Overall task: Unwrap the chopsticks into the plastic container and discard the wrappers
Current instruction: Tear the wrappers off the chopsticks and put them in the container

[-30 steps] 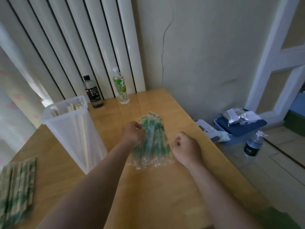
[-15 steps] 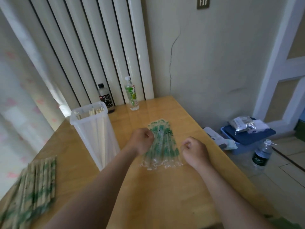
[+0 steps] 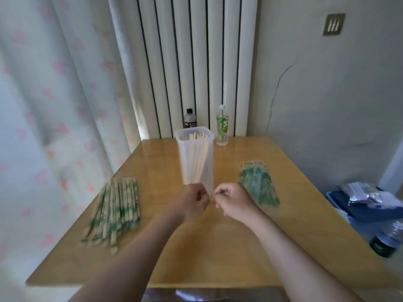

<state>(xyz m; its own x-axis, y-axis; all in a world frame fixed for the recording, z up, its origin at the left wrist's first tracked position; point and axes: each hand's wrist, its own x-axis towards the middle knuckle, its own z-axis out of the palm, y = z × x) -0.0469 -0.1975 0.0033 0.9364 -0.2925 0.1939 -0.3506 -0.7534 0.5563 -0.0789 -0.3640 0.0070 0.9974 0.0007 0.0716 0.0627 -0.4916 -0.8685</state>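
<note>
Right in front of the plastic container (image 3: 195,158), low over the tabletop (image 3: 218,247), both hands meet knuckle to knuckle. The left hand (image 3: 192,201) has its grip pressed together, fingers curled in and thumb tucked against the forefinger. The right hand (image 3: 233,201) mirrors it, grip closed with its fingertips turned toward the left hand. The two are nearly touching, just a sliver of space between them. Is something thin pinched there? Too blurred and too small, so I cannot tell. The container stands upright and clear-walled, and a good bunch of bare chopsticks (image 3: 197,136) pokes up to its rim, leaning against the inside. To the left of the container and nearer the person, the wrapped chopsticks (image 3: 115,212) lie side by side in a loose fan, pale sleeves with green print, close to the tabletop's left edge. To the right of the container lies a flat heap of empty wrappers (image 3: 258,184), clear film with green marks, just beside the right hand's knuckles but apart from them. Behind the container, against the white radiator (image 3: 192,62), stand two bottles: a dark bottle (image 3: 190,119) partly hidden by the container's rim, and a green-labelled bottle (image 3: 222,129) just to its right. Far left of the container hangs a pale curtain (image 3: 54,105) with pink hearts. Far right of it, down on the floor, sits a blue box (image 3: 340,199) with a silvery packet (image 3: 362,194) on top.
</note>
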